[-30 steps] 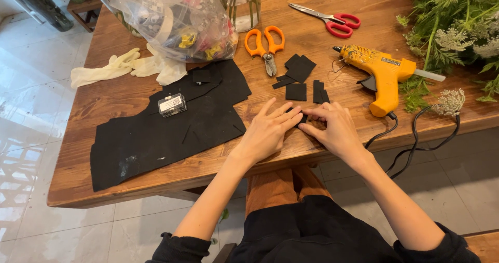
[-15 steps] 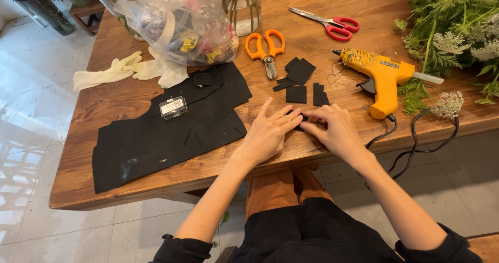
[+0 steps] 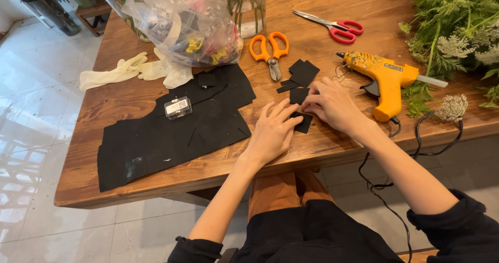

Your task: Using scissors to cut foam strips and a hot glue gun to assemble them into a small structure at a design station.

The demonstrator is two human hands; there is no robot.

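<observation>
My left hand lies flat on the wooden table, its fingertips pressing a small black felt piece. My right hand rests on the same piece from the right, fingers curled over its edge. More small black felt cut-offs lie just behind my hands. A large sheet of black felt spreads to the left, with a small clear box on it.
An orange glue gun stands right of my hands, its black cord hanging off the edge. Orange scissors, red scissors, a plastic bag of items, pale gloves and green stems with white flowers surround them.
Both hands stay on the small felt piece with only slight finger shifts. The view has moved a little.
</observation>
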